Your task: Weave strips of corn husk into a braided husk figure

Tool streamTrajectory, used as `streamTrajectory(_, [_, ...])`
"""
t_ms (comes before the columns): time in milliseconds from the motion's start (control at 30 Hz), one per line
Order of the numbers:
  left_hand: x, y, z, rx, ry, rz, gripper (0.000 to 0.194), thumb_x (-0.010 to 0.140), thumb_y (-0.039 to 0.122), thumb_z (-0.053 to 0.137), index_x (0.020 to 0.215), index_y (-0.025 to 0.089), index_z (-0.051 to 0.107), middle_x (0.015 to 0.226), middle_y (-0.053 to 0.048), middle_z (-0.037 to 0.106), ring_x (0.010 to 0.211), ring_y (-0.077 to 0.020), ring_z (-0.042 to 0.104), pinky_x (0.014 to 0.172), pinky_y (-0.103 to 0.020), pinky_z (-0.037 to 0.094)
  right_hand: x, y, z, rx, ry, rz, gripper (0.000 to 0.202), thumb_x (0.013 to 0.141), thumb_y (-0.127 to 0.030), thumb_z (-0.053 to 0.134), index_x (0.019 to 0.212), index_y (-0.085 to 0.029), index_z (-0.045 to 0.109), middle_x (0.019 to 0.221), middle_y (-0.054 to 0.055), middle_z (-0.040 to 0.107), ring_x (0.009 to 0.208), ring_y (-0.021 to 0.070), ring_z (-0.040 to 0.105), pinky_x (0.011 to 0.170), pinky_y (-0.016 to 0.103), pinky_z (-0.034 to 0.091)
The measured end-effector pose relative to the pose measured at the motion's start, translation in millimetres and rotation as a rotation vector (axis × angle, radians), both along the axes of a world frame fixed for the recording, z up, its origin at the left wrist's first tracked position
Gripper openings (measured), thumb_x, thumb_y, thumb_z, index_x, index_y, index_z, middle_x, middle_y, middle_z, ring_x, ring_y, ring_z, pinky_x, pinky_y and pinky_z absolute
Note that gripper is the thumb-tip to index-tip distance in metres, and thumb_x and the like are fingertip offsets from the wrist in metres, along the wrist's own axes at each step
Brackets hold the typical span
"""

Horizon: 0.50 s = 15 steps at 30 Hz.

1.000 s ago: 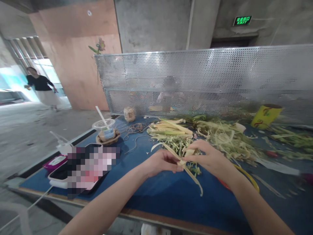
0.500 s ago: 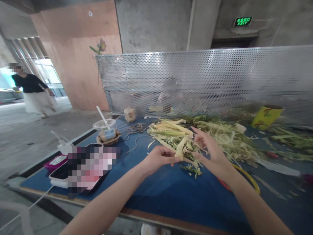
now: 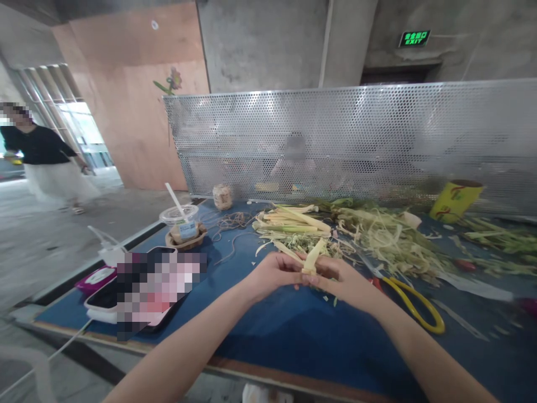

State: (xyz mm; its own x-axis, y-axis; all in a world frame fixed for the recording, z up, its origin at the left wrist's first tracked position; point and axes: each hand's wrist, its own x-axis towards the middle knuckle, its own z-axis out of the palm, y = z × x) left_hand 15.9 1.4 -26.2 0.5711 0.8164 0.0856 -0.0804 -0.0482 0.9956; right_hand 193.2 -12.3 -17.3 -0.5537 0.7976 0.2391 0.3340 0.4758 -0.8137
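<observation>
Folded husk (image 3: 312,257) pinched between the left hand (image 3: 271,273) and right hand (image 3: 342,281), just over the counter (image 3: 268,341).

Both hands are mostly closed, fingertips on the husk, its top poking up between them. Blue counter, scissors (image 3: 432,309) right of the right hand, leaves (image 3: 381,235) heaped behind, then a perforated screen (image 3: 251,134) and concrete wall (image 3: 264,45). Fingers hide the husk's lower end, a person (image 3: 39,148) far left is cut off, and whatever's behind the screen is too hazy to read.

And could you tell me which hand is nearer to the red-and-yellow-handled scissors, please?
Right: the right hand is just left of the scissors; the left hand is farther left.
</observation>
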Motion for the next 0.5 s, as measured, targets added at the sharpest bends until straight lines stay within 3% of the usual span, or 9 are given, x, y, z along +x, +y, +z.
streamTrajectory(167, [-1.6,1.4,-1.4,0.125,0.059,0.029,0.024,0.063,0.032,0.068,0.071,0.010,0.067,0.069,-0.004,0.063,0.060,-0.0102,0.053,0.056,-0.020,0.041,-1.5,2.3,-4.2,-0.243,0.079,0.032,0.036,0.079,-0.041,0.052,0.105,-0.017,0.059,0.067,0.002,0.064,0.060,0.0137,0.059,0.056,0.024,0.046])
streamTrajectory(333, [-1.4,0.3,0.0,0.209,0.115,0.003,0.022,0.066,0.033,0.065,0.068,0.011,0.066,0.074,-0.006,0.065,0.070,-0.0155,0.057,0.064,-0.024,0.043,-1.6,6.0,-9.0,-0.237,0.123,-0.048,0.042,0.074,-0.037,0.059,0.110,-0.016,0.058,0.062,0.000,0.059,0.051,0.0098,0.051,0.050,0.022,0.044])
streamTrajectory(500, [-1.3,3.1,-3.4,0.225,0.190,0.186,0.019,0.062,0.031,0.068,0.061,0.013,0.065,0.063,-0.003,0.064,0.056,-0.0117,0.052,0.053,-0.022,0.039,-1.6,8.3,-11.2,-0.177,0.131,-0.130,0.032,0.071,-0.037,0.060,0.095,-0.016,0.067,0.071,0.004,0.064,0.053,0.0110,0.052,0.049,0.023,0.044])
